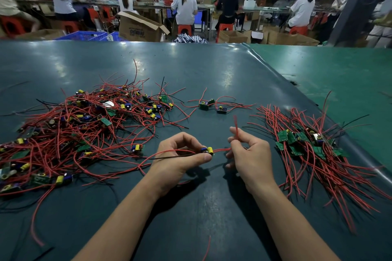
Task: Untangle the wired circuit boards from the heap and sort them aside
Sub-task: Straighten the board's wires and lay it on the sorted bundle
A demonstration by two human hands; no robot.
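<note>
Fingers of the left hand (pixel 180 159) pinch a circuit board (pixel 207 151); right hand (pixel 248 154) fingers pinch its red wires (pixel 235 127).

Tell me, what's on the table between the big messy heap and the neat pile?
In the head view, between the tangled red-wired heap and the sorted pile: three small green boards, and both hands, left and right, holding one wired board.

heap (pixel 70 133) cut off at left edge, background workers (pixel 184 6) perhaps blurred

Overhead lamps glare in pale patches on my dark table mat (pixel 191 65), my hands cast soft shadows, and the wide-angle edges bend and blur.
</note>
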